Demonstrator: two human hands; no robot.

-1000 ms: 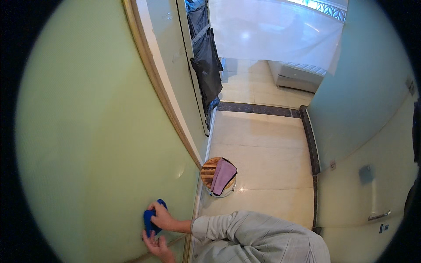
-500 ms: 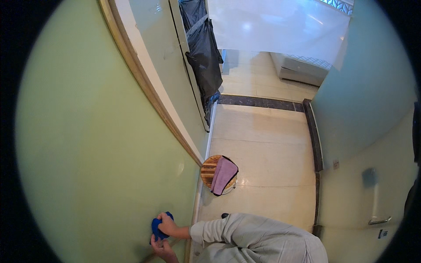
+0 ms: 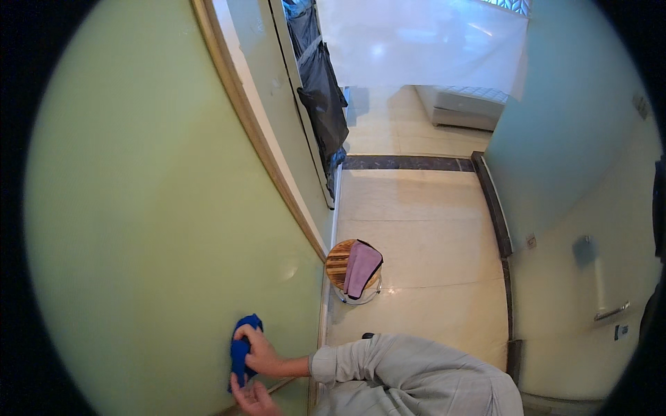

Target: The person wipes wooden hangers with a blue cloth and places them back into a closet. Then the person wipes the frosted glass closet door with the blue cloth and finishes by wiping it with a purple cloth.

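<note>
A bunched blue cloth (image 3: 239, 355) is up against the pale green glass panel (image 3: 159, 229) at the lower left. My right hand (image 3: 261, 352) grips its middle, the thumb and fingers closed around the fabric. Just below, my left hand (image 3: 252, 400) has its fingers at the cloth's lower end and seems to pinch it; part of this hand is cut off by the frame's lower edge. Both hands are close together, and the grey sleeve (image 3: 361, 359) of my right arm reaches in from the right.
A round slatted wooden stool (image 3: 338, 265) bearing a folded pink cloth (image 3: 363, 270) stands beside the panel's edge. Black plastic sheeting (image 3: 322, 97) hangs farther off. At right is a frosted glass door (image 3: 555, 229) with a metal handle (image 3: 612, 311). A dark sill (image 3: 409, 163) crosses the tiled floor.
My right hand and the blue cloth have shifted slightly up and left along the panel, and the cloth looks more stretched out lengthwise. My left hand has moved a little lower. The view has turned slightly.
</note>
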